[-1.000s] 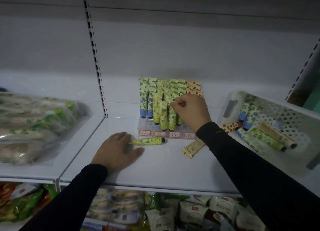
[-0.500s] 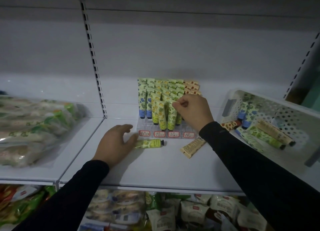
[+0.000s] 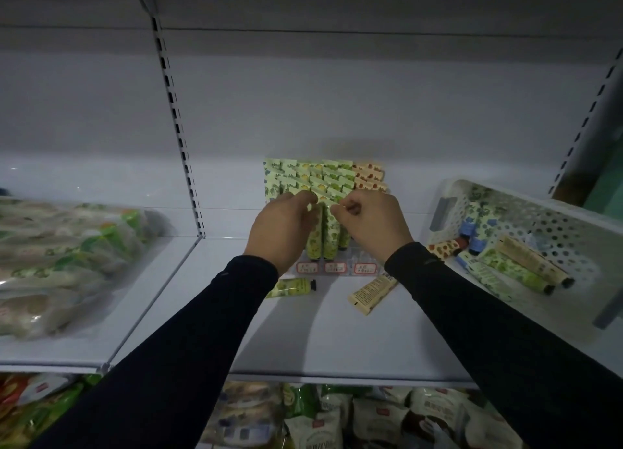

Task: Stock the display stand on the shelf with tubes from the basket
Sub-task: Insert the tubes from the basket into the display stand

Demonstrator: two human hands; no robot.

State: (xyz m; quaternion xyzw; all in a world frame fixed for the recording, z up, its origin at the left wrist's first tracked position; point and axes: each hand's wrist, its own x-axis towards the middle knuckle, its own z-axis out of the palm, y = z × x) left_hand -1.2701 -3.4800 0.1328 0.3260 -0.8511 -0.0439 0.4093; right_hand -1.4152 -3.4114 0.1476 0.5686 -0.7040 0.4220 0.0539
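Note:
A clear tiered display stand (image 3: 337,267) with red price labels sits mid-shelf, holding several upright green, yellow and orange tubes. My left hand (image 3: 283,227) pinches the crimped top of a front-row green tube (image 3: 314,238). My right hand (image 3: 372,224) pinches the top of the neighbouring green tube (image 3: 332,236). A yellow-green tube (image 3: 292,287) lies flat on the shelf before the stand, and a beige tube (image 3: 372,290) lies to its right. The white perforated basket (image 3: 553,212) at right holds several more tubes.
Bagged snacks in clear plastic (image 3: 67,256) fill the left shelf section. A slotted upright post (image 3: 175,125) divides the sections. Packaged goods (image 3: 337,418) crowd the shelf below. The white shelf front (image 3: 303,344) lies bare beneath my forearms.
My left hand has lifted off the shelf beside the lying yellow-green tube and risen to the stand's front row, now pinching a tube top. My right hand stayed on its tube.

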